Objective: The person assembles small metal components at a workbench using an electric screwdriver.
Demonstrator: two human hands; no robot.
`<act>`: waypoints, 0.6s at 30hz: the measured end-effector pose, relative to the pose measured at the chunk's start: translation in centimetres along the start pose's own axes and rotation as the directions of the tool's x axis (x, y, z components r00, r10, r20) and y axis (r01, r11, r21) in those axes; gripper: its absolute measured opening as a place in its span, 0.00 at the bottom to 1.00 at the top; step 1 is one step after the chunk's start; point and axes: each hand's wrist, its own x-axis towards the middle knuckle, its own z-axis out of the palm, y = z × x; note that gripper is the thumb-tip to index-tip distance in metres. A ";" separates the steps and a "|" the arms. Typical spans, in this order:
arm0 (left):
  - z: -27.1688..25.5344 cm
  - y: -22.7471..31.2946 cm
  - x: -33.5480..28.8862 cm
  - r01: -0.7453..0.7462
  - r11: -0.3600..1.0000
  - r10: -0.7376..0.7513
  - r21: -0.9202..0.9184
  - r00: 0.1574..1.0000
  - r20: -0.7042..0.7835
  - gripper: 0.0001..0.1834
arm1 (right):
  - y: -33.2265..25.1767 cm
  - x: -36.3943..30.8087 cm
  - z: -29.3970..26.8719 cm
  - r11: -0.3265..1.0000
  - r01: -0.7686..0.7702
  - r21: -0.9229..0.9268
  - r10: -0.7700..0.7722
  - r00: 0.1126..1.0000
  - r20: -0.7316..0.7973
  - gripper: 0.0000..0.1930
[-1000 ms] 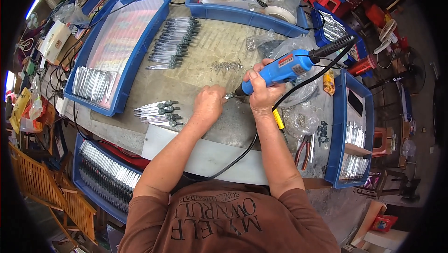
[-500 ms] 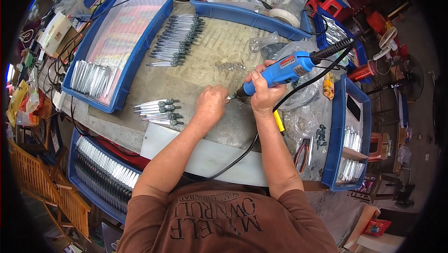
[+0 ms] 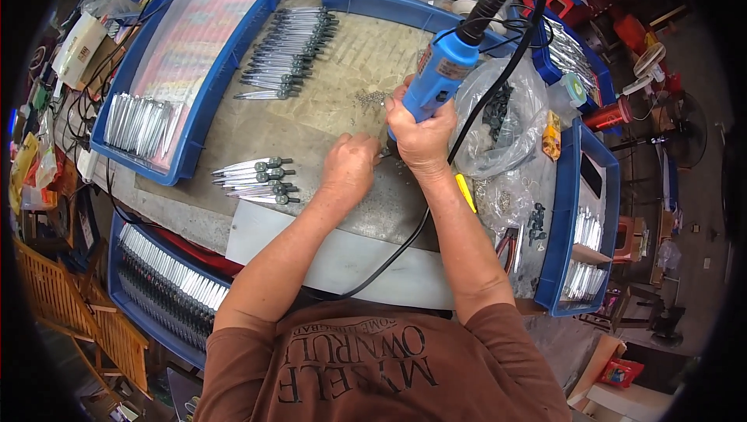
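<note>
My right hand [image 3: 420, 128] is wrapped round a blue electric screwdriver [image 3: 440, 72], which stands steeply with its cable end up and its tip down by the worktable [image 3: 327, 122]. Close beside the tip, my left hand [image 3: 350, 165] is closed with fingertips together. A small silvery bit shows at those fingertips, but most of what they hold is hidden. Left of this hand lies a short row of silver tapered pieces with dark ends [image 3: 255, 179]. A longer row of similar pieces [image 3: 289, 49] lies farther off. Beyond my hands is a scatter of tiny metal parts, apparently screws [image 3: 372, 101].
Blue trays of silver pieces stand at the left [image 3: 191, 154], right [image 3: 554, 266] and lower left [image 3: 117, 266]. Another blue tray [image 3: 373, 2] with plastic bags lies at the back. A clear bag of black parts [image 3: 475, 150], pliers [image 3: 506, 245] and a black cable [image 3: 405, 259] are nearby.
My right hand has swung the screwdriver from a slant toward the right to a steeper stance. My left hand stays close to the tip. The whole view has shifted slightly.
</note>
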 end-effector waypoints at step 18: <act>0.3 0.0 -0.7 -0.087 0.993 0.089 0.085 0.996 -0.020 0.08 | -1.7 -1.5 -1.7 0.977 0.001 0.215 0.040 0.982 -0.182 0.17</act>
